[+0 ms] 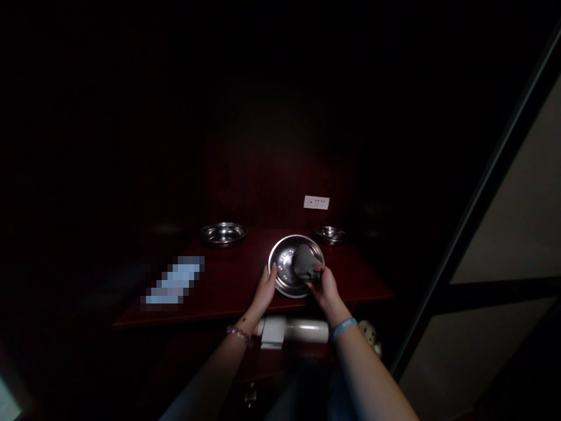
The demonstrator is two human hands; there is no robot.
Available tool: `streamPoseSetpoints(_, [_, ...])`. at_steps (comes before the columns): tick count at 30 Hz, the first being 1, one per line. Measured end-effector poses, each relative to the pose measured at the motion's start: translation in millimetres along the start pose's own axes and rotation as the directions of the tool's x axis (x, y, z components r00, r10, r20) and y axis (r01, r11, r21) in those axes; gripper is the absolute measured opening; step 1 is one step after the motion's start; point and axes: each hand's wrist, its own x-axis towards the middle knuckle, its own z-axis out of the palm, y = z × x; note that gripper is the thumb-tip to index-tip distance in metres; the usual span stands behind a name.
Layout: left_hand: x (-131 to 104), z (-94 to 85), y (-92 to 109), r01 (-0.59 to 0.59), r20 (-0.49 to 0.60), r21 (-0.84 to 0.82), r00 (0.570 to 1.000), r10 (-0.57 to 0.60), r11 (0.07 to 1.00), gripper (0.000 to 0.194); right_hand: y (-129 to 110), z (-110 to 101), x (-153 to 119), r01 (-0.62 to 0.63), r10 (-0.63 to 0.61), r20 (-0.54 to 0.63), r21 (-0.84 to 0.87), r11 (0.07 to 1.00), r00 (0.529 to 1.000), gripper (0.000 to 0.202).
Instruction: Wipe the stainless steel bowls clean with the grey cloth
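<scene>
My left hand [265,287] grips the left rim of a round steel plate [284,264], tilted up toward me above a dark red table [219,286]. My right hand [323,285] holds a grey cloth [305,262] bunched against the inside of the plate. A beaded bracelet sits on my left wrist and a blue band on my right wrist.
A steel dish [223,233] rests at the back left of the table and a smaller steel bowl [329,234] at the back right. A white wall socket [316,202] is behind. A white cylinder [293,330] lies below the table's front edge. The room is very dark.
</scene>
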Motion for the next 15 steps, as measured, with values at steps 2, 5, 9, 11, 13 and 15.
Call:
streamPoseSetpoints(2, [-0.6,-0.8,0.2,-0.006,0.000,0.007,1.000,0.006,1.000,0.051,-0.3,0.0,3.6,0.113,-0.114,-0.034,-0.034,0.993,0.993,0.046])
streamPoseSetpoints(5, [0.2,-1.4,-1.2,-0.032,-0.006,0.021,0.999,0.032,0.999,0.051,-1.3,-1.0,6.5,0.267,-0.288,-0.075,-0.212,0.940,0.955,0.051])
streamPoseSetpoints(9, [3.2,-0.5,-4.0,-0.032,-0.006,0.026,0.999,0.032,0.999,0.053,3.5,-4.1,1.3,0.443,-0.474,0.149,-0.666,0.600,0.868,0.057])
streamPoseSetpoints(11, [4.2,0.1,-4.3,-0.021,-0.005,0.024,1.000,0.021,0.999,0.053,10.4,-5.0,-3.6,0.528,-0.431,0.385,-0.799,0.288,0.816,0.065])
streamPoseSetpoints(13, [4.5,0.4,-3.9,-0.022,0.003,0.025,1.000,0.021,0.999,0.051,19.0,-4.4,-7.6,0.552,-0.312,0.516,-0.833,0.032,0.798,0.071])
streamPoseSetpoints(15, [4.3,0.6,-3.3,-0.023,0.011,0.025,1.000,0.023,0.999,0.049,27.1,-2.1,-9.5,0.526,-0.238,0.529,-0.847,-0.081,0.815,0.074])
